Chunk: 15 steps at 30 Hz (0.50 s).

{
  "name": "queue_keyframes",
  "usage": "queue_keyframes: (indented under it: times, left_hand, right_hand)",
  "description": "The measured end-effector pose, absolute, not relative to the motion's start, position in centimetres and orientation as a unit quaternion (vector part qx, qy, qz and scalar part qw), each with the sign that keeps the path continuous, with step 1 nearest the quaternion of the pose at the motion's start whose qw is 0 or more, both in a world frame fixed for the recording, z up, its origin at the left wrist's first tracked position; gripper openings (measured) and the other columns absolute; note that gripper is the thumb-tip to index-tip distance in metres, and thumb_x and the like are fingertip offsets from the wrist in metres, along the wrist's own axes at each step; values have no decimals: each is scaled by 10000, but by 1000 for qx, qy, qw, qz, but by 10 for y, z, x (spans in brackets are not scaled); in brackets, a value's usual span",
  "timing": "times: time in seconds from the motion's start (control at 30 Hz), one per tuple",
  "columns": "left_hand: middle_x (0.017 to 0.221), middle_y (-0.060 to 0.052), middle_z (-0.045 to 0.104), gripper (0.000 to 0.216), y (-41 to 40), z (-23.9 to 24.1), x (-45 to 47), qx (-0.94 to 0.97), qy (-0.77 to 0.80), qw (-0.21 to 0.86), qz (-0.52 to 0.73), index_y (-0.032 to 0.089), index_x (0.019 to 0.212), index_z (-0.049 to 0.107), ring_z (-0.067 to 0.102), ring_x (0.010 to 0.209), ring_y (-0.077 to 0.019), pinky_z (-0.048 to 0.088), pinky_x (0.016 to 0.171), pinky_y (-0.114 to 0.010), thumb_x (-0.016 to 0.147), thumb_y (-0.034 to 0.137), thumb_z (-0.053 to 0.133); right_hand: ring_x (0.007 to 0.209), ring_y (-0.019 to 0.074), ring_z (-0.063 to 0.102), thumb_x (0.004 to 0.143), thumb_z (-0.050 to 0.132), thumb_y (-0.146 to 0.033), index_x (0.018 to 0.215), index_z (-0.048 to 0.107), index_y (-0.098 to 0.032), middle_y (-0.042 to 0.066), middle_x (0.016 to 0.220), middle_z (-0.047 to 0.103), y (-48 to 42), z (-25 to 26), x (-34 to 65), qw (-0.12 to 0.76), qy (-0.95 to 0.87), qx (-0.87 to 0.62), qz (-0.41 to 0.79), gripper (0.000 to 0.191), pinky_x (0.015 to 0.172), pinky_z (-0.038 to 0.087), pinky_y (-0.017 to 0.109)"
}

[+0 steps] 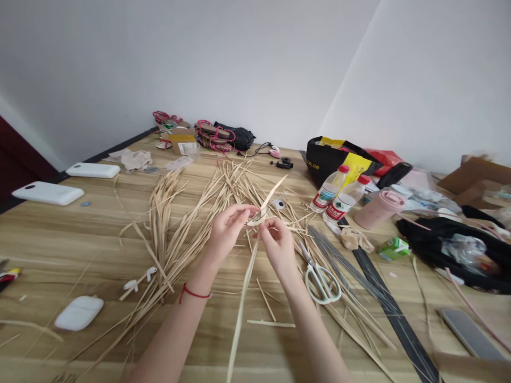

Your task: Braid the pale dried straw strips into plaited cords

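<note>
My left hand [228, 227] and my right hand [277, 246] meet above the wooden table [59, 239], both pinching a pale dried leaf strip [244, 298] folded at the top. One end of the strip sticks up to the right, and its long tail hangs down toward me. A red string circles my left wrist. Beneath the hands lies a spread pile of dried leaf strips [179, 223]. Scissors with pale green handles [321, 279] rest just right of my right hand.
Two water bottles [337, 194], a pink cup [377, 208] and a black and yellow bag [339, 159] stand at the right. White power banks [48, 192] lie at the left, a white case [79, 313] near me. Dark long strips [383, 298] run along the right.
</note>
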<state>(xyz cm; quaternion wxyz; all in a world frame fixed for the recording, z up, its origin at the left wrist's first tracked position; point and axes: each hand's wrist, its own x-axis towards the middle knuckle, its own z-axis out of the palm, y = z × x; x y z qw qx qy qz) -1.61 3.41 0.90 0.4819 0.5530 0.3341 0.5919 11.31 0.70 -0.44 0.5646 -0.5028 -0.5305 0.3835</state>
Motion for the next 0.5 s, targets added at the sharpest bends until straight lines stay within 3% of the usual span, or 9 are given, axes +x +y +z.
queue_keyframes:
  times: [0.13,0.2,0.27,0.33,0.4,0.47,0.5]
  left_hand:
    - [985,-134,706,240,41,0,-20,529,346,523,572,178,899,695,684,892,-254,596,665,-353,772,377,651]
    - [1000,-141,697,249,44,-3,-22,524,358,537,556,169,919,675,683,891,-255,594,678,-368,783,374,636]
    - [1062,-151,671,284,43,-2,-23,527,379,503,571,171,1003,633,676,911,-255,586,697,-387,811,378,604]
    - [1196,-155,606,342,39,5,-25,561,406,376,615,196,1132,570,635,1021,-262,557,793,-420,834,365,583]
    - [1332,-129,510,412,32,15,-27,644,412,184,618,239,1228,517,499,1219,-270,443,981,-453,831,312,602]
    - [1302,-84,542,409,27,24,-29,774,375,69,506,279,1225,532,421,1282,-270,319,1076,-473,825,258,613]
    - [1269,-78,565,435,26,26,-30,815,362,41,450,283,1251,511,433,1267,-266,320,1070,-463,829,237,606]
  right_hand:
    - [803,167,614,768,607,-341,739,539,-196,112,1139,522,8,-9,110,593,-530,-514,321,163,706,529,323]
    - [875,183,618,768,605,-343,721,531,-194,120,1181,528,10,-10,109,596,-533,-491,347,173,748,527,329]
    - [891,189,622,757,607,-346,692,502,-194,108,1089,586,13,-13,109,597,-527,-471,379,196,776,523,334]
    - [861,181,626,741,613,-336,687,488,-194,91,1017,611,16,-17,110,593,-522,-470,394,197,778,522,329]
    - [833,169,627,728,612,-308,692,487,-192,78,989,620,18,-21,111,581,-534,-476,388,174,777,522,319]
    - [821,167,627,716,606,-272,700,491,-192,64,947,630,18,-24,111,563,-560,-479,374,141,770,523,311]
    - [819,169,627,708,603,-253,706,497,-192,60,929,633,18,-25,111,555,-574,-480,363,122,763,525,309]
